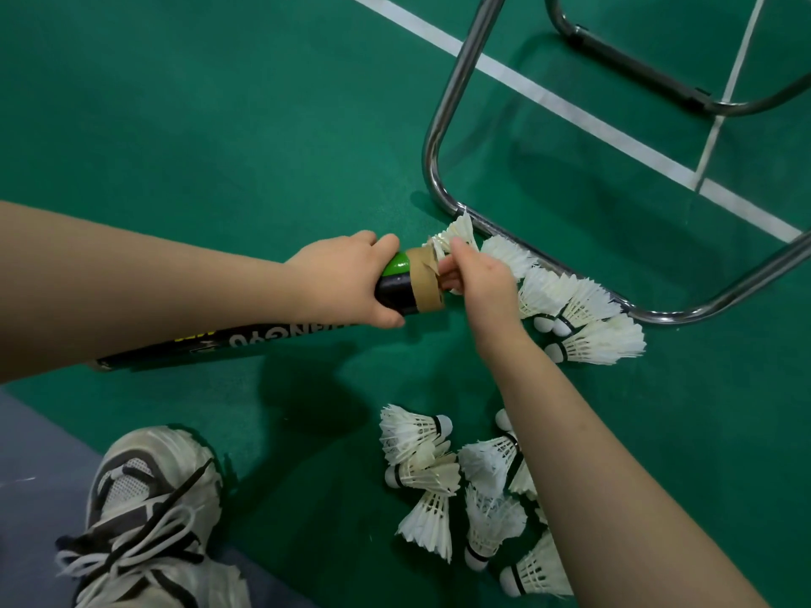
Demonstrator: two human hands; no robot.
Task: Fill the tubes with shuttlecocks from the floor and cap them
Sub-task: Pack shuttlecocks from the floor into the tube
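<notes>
A green court floor carries white lines. A bent chrome chair frame stands on it, with a second frame behind. At lower left sits a white-and-grey sneaker with black and white laces.

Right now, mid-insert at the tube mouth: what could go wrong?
Torn tape at the mouth of the tube could snag the shuttlecock the right hand holds there.
The left hand grips only that end, so the tube may swing.
The right forearm over the floor pile could crush feathers.
</notes>
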